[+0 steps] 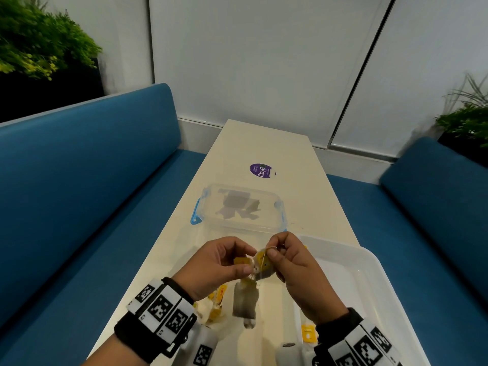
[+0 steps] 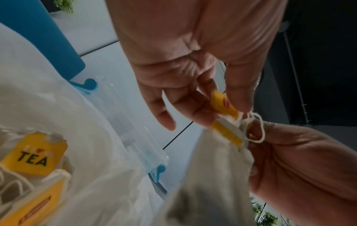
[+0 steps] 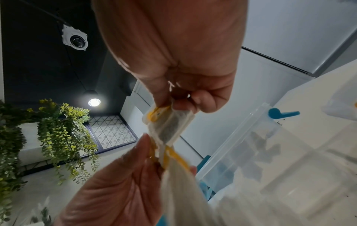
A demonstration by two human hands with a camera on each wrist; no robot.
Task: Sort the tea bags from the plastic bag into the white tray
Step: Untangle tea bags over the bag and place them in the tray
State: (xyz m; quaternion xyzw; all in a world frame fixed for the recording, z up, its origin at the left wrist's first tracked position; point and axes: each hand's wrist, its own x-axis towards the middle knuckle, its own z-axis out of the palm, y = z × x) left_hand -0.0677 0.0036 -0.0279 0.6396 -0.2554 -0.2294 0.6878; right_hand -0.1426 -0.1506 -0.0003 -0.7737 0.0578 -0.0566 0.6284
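Both hands are raised above the table and hold two tea bags joined by tangled string. My left hand [image 1: 249, 260] [image 2: 224, 112] pinches a yellow tag [image 2: 222, 104]; under it hangs a grey tea bag [image 1: 244, 302] [image 2: 208, 175]. My right hand [image 1: 273, 248] [image 3: 173, 105] pinches a second tea bag [image 3: 170, 123] and a loop of white string [image 2: 257, 130]. The plastic bag [image 1: 211, 307] [image 2: 77, 137], with several yellow-tagged tea bags inside, lies under my left wrist. The white tray [image 1: 369, 273] stands at the right, with one yellow tag [image 1: 307, 332] in its near corner.
A clear lidded container [image 1: 237, 207] [image 3: 251, 145] with blue clips stands just beyond the hands. A purple sticker [image 1: 261, 170] lies farther back on the narrow white table [image 1: 264, 143]. Blue benches [image 1: 92, 180] run along both sides.
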